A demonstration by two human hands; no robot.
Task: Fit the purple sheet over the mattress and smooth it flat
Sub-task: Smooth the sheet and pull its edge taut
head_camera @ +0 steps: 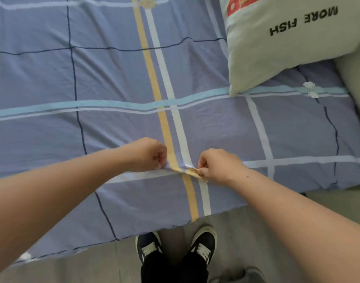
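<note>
Together, both hands, left hand (148, 155) and right hand (217, 166), pinch the purple sheet (117, 78) at the bed's near edge.

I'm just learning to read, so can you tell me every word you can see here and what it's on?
"MORE FISH": black capitals on the pale pillow, upside down from this view.
Red print at the pillow's top edge: cut off, no letters readable.
On the purple sheet: stripes and little bows only, no words.
On the sneakers: no brand readable.
</note>
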